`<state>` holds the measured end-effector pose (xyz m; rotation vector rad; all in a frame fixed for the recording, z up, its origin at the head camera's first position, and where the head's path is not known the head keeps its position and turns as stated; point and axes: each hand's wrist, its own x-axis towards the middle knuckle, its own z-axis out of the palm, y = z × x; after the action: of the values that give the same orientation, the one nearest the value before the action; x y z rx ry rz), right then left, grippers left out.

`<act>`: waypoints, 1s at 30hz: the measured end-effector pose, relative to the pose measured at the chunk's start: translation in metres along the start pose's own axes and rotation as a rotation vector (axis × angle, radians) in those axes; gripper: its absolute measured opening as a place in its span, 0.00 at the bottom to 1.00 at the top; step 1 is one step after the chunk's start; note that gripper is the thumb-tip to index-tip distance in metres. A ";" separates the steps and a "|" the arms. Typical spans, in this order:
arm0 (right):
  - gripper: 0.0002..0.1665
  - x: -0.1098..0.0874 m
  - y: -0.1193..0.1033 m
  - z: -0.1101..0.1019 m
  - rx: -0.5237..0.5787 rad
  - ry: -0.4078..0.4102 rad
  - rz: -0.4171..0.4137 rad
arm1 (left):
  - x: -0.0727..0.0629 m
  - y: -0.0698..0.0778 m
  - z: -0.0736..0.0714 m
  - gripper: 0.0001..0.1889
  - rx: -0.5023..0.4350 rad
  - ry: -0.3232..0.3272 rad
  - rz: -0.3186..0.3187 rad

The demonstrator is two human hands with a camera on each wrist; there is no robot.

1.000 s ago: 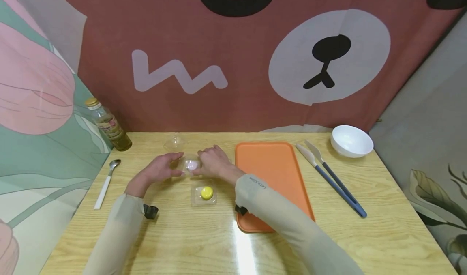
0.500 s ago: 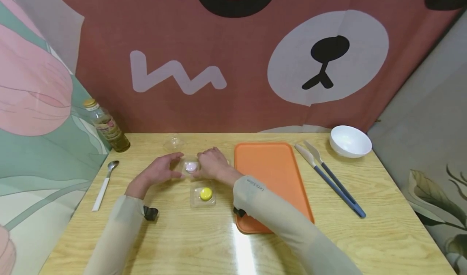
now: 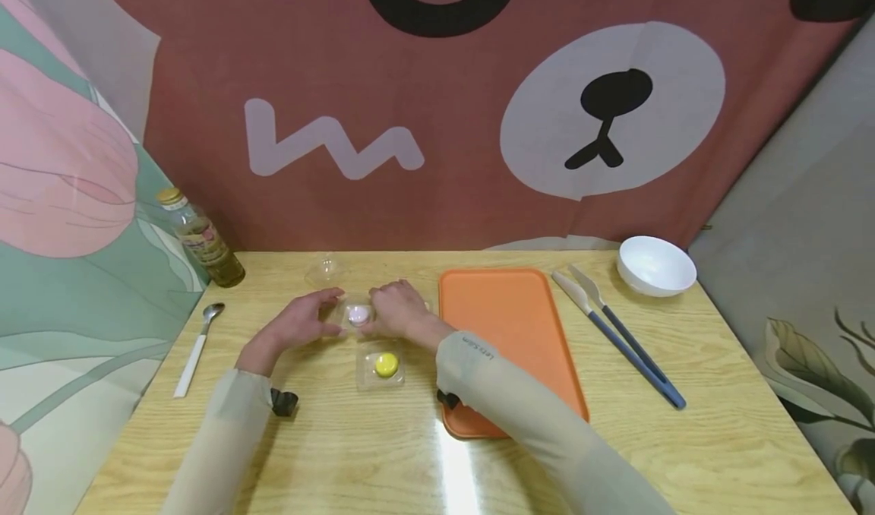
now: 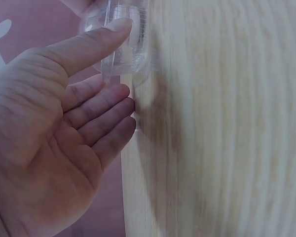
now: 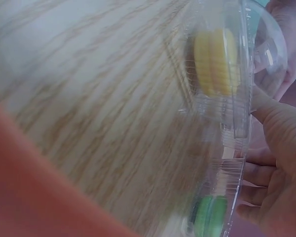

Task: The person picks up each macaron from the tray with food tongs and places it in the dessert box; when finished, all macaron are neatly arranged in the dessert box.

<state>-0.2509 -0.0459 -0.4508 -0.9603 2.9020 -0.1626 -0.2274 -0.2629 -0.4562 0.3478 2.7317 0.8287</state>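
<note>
A clear plastic macaron box (image 4: 121,64) holds a lilac macaron (image 3: 358,315) at the left-middle of the table. My left hand (image 3: 307,320) is at its left side; in the left wrist view the thumb lies over the plastic, with the index fingertip behind its edge. My right hand (image 3: 399,308) grips the other side, thumb in front and fingers behind. Nearer to me, a yellow macaron (image 3: 386,364) sits in a clear compartment. The right wrist view also shows a green macaron (image 5: 210,216) behind plastic, below the right fingers. The right hand hides part of the box from the head view.
A small clear dome (image 3: 327,266) stands behind the hands. The orange tray (image 3: 509,325) lies under the right forearm. Further right are blue-handled tongs (image 3: 632,353) and a white bowl (image 3: 656,268). A bottle (image 3: 205,241) and a white-handled spoon (image 3: 194,359) are on the left.
</note>
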 end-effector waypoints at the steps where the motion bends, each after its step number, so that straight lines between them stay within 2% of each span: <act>1: 0.34 0.000 0.000 0.000 0.001 0.001 -0.001 | 0.000 0.000 0.000 0.41 -0.003 0.001 -0.002; 6: 0.34 -0.001 0.001 -0.001 0.009 0.005 -0.002 | 0.000 0.000 0.001 0.42 0.001 0.002 -0.001; 12: 0.46 -0.001 0.002 0.001 0.023 -0.023 0.005 | -0.002 0.002 0.003 0.42 -0.009 0.000 -0.008; 21: 0.59 -0.004 0.010 -0.001 0.066 -0.078 0.038 | -0.005 0.003 0.003 0.44 -0.015 0.003 0.009; 30: 0.56 -0.007 0.025 -0.010 0.107 -0.076 0.020 | -0.008 0.003 0.001 0.46 -0.030 0.015 0.029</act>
<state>-0.2614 -0.0207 -0.4442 -0.9002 2.8006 -0.2710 -0.2195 -0.2625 -0.4543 0.3774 2.7311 0.8828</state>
